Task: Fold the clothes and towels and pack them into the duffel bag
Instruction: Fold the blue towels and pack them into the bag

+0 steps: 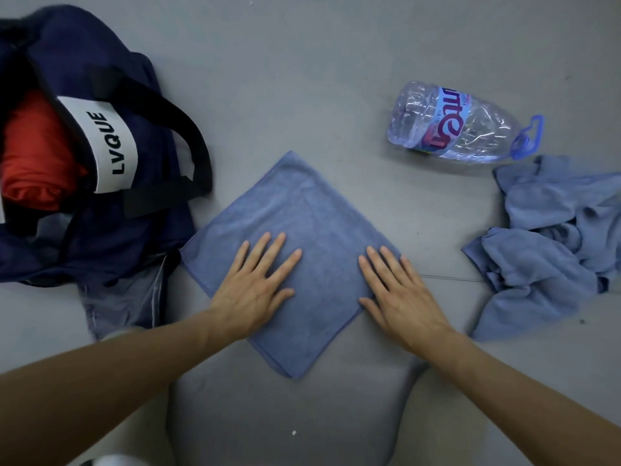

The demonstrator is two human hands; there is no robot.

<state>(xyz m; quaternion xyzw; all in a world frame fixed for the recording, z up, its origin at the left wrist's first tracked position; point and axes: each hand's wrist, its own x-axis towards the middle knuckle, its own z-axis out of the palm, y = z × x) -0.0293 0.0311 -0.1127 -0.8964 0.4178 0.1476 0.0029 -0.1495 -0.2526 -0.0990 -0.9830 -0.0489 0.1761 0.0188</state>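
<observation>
Right of the open navy fabric duffel bag (151, 95) holding a red garment (33, 156), a square blue microfibre towel (319, 213) lies flat on the grey floor (302, 62), pressed by the left hand (255, 290) and right hand (400, 297) with straight, spread fingers (285, 264), crumpled blue towels (544, 243) farther right.

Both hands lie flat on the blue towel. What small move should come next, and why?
Probably fold the blue towel in half: it lies flat and smooth under the left hand and right hand, a broad square not yet in the duffel bag.
</observation>
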